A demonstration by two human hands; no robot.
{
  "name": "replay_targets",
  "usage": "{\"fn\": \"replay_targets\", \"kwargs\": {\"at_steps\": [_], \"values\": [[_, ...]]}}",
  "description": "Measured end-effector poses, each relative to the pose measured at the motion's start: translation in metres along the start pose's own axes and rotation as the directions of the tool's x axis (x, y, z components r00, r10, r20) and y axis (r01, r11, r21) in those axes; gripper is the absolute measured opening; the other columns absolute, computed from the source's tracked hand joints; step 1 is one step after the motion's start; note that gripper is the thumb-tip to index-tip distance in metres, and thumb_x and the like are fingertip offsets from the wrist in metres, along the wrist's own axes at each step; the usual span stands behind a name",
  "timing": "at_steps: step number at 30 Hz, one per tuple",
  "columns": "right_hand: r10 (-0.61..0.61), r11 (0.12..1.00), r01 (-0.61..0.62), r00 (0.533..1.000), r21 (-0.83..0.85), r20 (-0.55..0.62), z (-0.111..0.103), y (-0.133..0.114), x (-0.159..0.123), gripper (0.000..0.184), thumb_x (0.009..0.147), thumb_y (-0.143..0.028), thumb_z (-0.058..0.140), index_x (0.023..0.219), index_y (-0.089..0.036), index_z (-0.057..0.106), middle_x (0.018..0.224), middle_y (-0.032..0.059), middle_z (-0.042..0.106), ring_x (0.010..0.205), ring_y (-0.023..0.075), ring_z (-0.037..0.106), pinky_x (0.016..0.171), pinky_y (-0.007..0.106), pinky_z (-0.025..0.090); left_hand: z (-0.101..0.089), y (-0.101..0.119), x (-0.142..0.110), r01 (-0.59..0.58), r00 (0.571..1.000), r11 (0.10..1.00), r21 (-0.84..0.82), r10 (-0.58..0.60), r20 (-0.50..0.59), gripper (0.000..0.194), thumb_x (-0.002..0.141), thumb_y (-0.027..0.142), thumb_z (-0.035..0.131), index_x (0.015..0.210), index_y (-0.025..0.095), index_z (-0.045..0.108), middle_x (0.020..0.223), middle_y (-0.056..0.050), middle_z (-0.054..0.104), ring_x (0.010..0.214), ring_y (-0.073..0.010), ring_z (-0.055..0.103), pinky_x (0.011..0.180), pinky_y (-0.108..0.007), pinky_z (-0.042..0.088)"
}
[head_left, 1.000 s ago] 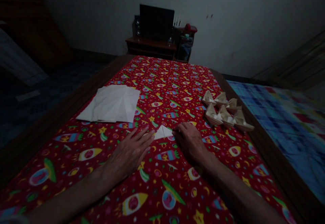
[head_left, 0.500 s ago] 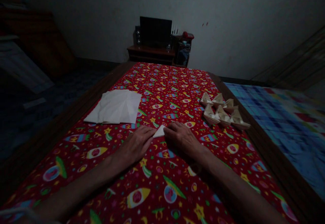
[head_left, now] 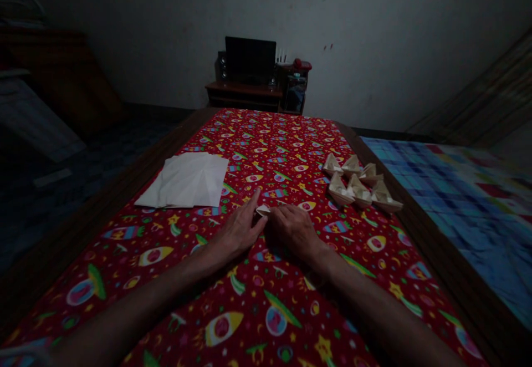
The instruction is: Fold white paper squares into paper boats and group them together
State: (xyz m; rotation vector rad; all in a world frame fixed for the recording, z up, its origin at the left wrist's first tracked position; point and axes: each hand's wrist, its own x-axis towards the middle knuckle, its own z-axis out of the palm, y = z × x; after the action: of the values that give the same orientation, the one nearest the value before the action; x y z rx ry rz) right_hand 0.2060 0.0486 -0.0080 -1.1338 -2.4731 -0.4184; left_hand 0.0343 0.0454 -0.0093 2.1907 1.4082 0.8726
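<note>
L hand (head_left: 241,227) — thumb and index apart in a V, at left edge of small folded paper (head_left: 262,210); R hand (head_left: 294,227), fingers curled, at its right edge. Can't tell if either pinches it. Paper's betw. the hands, near pic centre, on red patterned cloth (head_left: 266,306). From it: white sheets (head_left: 189,181), overlapping, at 10 o'clock; six folded paper pcs (head_left: 361,190), two rows, at 2; dark monitor (head_left: 250,61) at 12 — no legible writing/brands.
</note>
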Motion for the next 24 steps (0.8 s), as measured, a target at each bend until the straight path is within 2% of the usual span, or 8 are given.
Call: {"fn": "replay_targets", "kwargs": {"at_steps": [4,8,11,15,19,22,24], "values": [[0.060,0.994,-0.055,0.997,0.097,-0.050,0.006,0.001,-0.005,0.017,0.087,-0.014,0.047,0.074,-0.015,0.059,0.065,0.0027,0.062,0.060,0.0140,0.054,0.057,0.024,0.033,0.007,0.007,0.003,0.046,0.999,0.999,0.012,-0.045,-0.024,0.062,0.086,0.026,0.048,0.142,0.012,0.026,0.096,-0.011,0.065,0.089,-0.0224,0.061,0.081,-0.037,0.049],[0.174,0.943,-0.141,0.981,0.301,-0.086,0.004,-0.002,-0.005,0.026,0.090,-0.019,0.041,0.072,-0.015,0.060,0.062,0.0036,0.062,0.055,0.0116,0.054,0.054,0.021,0.034,0.010,0.011,0.005,0.028,0.996,0.999,0.036,-0.025,-0.088,0.062,0.083,0.020,0.047,0.142,0.014,0.028,0.098,-0.009,0.065,0.086,-0.0204,0.061,0.080,-0.035,0.049],[0.277,0.871,-0.234,0.960,0.432,-0.040,-0.004,-0.005,-0.004,0.026,0.090,-0.023,0.042,0.075,-0.015,0.062,0.066,0.0031,0.065,0.055,0.0103,0.056,0.054,0.019,0.034,0.008,0.009,0.006,-0.025,0.994,0.998,0.062,0.031,-0.106,0.060,0.079,0.013,0.045,0.138,0.014,0.036,0.100,-0.009,0.065,0.085,-0.0190,0.061,0.079,-0.033,0.049],[0.392,0.799,-0.384,0.916,0.462,0.084,-0.009,-0.005,-0.003,0.018,0.086,-0.022,0.048,0.081,-0.016,0.064,0.063,0.0009,0.064,0.053,0.0108,0.055,0.053,0.019,0.034,0.007,-0.001,0.003,-0.096,0.990,0.987,0.129,0.108,-0.090,0.053,0.077,0.009,0.046,0.130,0.013,0.048,0.098,-0.008,0.063,0.085,-0.0184,0.059,0.078,-0.032,0.049],[0.336,0.829,-0.341,0.937,0.443,0.091,-0.007,-0.002,-0.002,0.022,0.085,-0.021,0.048,0.102,-0.016,0.062,0.083,0.0041,0.068,0.068,0.0142,0.060,0.060,0.021,0.037,0.011,-0.012,0.000,-0.149,0.983,0.972,0.184,0.166,-0.081,0.045,0.081,0.012,0.045,0.125,0.013,0.052,0.090,-0.006,0.062,0.080,-0.0171,0.058,0.075,-0.030,0.049],[0.271,0.879,-0.295,0.955,0.374,0.117,-0.003,0.000,-0.001,0.021,0.084,-0.018,0.047,0.098,-0.016,0.063,0.084,0.0048,0.068,0.070,0.0149,0.060,0.060,0.022,0.035,0.012,-0.017,0.000,-0.183,0.978,0.955,0.231,0.202,-0.060,0.042,0.083,0.013,0.044,0.124,0.013,0.052,0.089,-0.006,0.060,0.082,-0.0177,0.057,0.076,-0.031,0.049],[0.255,0.907,-0.284,0.958,0.311,0.131,-0.001,0.001,0.000,0.021,0.084,-0.017,0.047,0.096,-0.017,0.064,0.082,0.0042,0.068,0.070,0.0148,0.060,0.059,0.022,0.033,0.009,-0.015,0.000,-0.172,0.983,0.943,0.283,0.184,-0.016,0.042,0.082,0.011,0.044,0.123,0.015,0.052,0.088,-0.006,0.058,0.081,-0.0179,0.056,0.075,-0.031,0.049]]}}
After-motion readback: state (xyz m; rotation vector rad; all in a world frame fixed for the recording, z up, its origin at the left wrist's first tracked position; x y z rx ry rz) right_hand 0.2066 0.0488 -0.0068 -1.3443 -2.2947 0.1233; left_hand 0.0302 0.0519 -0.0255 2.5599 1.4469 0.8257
